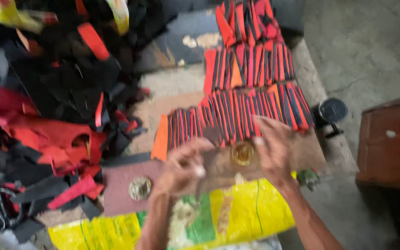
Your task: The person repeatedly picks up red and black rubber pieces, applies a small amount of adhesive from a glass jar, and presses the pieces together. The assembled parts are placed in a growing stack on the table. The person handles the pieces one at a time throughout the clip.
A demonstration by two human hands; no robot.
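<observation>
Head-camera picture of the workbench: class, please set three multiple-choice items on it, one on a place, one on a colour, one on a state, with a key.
1. Where does the open gold tin sit?
A. between the two hands
B. on the floor
C. on the brown cabinet

2. What colours are the rows of strips?
A. blue and white
B. red-orange and black
C. green and grey

3. What is the right hand doing?
A. resting on the lowest row
B. holding scissors
C. hanging off the board

Key: 1 A, the tin lies between left hand and right hand; 2 B, the strips alternate these colours; 3 A, fingers touch that row.
</observation>
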